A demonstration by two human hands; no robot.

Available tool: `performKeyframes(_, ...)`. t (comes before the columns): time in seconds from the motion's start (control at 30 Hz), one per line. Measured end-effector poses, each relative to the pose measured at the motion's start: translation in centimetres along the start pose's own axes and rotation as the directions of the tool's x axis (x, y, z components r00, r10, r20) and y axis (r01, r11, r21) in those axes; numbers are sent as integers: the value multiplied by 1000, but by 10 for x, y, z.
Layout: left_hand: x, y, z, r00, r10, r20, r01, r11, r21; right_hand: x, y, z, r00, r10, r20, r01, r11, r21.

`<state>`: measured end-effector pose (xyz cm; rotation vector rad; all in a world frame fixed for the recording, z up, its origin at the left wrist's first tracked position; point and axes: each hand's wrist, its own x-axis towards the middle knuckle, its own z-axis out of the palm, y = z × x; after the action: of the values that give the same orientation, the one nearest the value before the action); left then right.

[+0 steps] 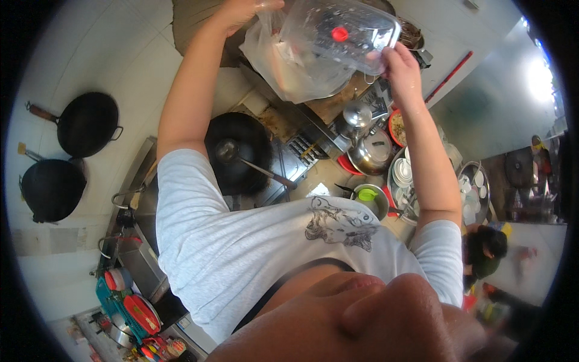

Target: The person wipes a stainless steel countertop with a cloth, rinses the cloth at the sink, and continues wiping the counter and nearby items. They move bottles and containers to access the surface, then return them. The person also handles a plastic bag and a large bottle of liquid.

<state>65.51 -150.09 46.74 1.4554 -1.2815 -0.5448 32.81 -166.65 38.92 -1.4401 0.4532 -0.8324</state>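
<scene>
My left hand (244, 13), partly cut off by the top edge of the view, grips the top of a translucent plastic bag (294, 81). Pale contents show through the bag, too blurred to name. In my right hand (403, 68) is the corner of a clear plastic food container lid (316, 31) with a round red plug (339, 34). Water drops speckle the lid, which overlaps the bag's upper part. Below my left forearm, a ladle (262, 169) rests in a black wok (221, 126) on the stove.
A lidded steel pot (371, 151) and a kettle (357, 114) stand near my right forearm. Dishes fill a metal basin (398, 206). Two black pans (88, 124) hang on the left wall. A green dish rack (106, 294) is at lower left; another person (486, 251) is at right.
</scene>
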Motion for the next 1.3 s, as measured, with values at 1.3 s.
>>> performKeyframes(1.3, -236, -15, -44, 714, -237, -658, 404, 908, 112, 54, 317, 113, 497, 866, -60, -777, 474, 414)
